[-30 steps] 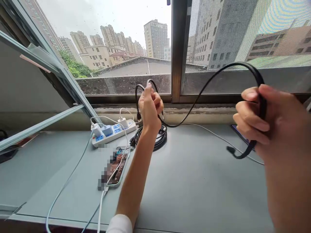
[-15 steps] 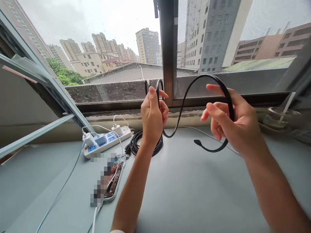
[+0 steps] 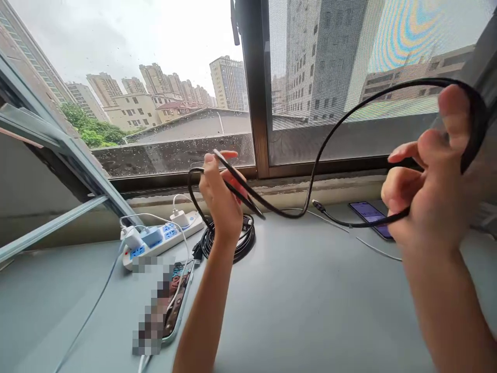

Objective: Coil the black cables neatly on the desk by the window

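Observation:
A black cable (image 3: 318,155) hangs in a wide loop between both hands above the table. My left hand (image 3: 223,199) pinches one stretch of it between thumb and fingers, with a smaller loop drooping at its left side. My right hand (image 3: 435,176) is raised at the right, its fingers curled around the other stretch, which arcs over and behind the hand. One free end with a small plug (image 3: 318,206) sticks out leftward below the right hand. Beneath the left hand, a coiled black cable (image 3: 248,248) lies on the table, partly hidden by the wrist.
A white power strip (image 3: 163,241) with chargers plugged in sits at the left back. A phone (image 3: 176,305) with a white cable lies in front of it. Another phone (image 3: 367,212) rests behind the right hand. The window frame (image 3: 259,129) rises behind the table (image 3: 310,311).
My right hand has moved right and up, drawing the cable into a wider loop. The loops at my left hand have loosened and dropped. The view has shifted, and a second phone now shows.

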{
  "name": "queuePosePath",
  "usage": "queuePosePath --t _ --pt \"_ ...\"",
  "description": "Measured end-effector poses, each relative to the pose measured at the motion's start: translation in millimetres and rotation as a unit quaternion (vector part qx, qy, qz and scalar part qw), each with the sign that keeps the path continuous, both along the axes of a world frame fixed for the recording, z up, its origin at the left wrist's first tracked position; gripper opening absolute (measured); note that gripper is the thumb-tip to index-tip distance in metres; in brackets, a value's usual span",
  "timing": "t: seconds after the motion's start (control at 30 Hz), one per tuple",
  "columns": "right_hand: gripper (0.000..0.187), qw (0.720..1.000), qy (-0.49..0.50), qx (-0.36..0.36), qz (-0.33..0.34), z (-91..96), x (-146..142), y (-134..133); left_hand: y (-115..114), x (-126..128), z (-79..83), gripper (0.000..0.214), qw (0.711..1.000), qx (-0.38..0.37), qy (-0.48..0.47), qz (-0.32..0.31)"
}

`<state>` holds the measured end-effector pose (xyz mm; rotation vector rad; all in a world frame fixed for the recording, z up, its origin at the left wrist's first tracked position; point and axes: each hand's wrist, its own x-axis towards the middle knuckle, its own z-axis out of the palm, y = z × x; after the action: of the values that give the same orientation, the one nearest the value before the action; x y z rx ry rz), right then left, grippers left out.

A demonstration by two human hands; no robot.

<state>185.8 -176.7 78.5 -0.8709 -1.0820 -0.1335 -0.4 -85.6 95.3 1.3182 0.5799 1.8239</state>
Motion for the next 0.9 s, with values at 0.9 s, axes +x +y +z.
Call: queuePosePath --t 0.9 --pt "0.050 0.976 -0.033 -0.183 0.116 -3.7 -17 0 -18 7 4.6 0.054 0.992 -0.025 0.067 -0.106"
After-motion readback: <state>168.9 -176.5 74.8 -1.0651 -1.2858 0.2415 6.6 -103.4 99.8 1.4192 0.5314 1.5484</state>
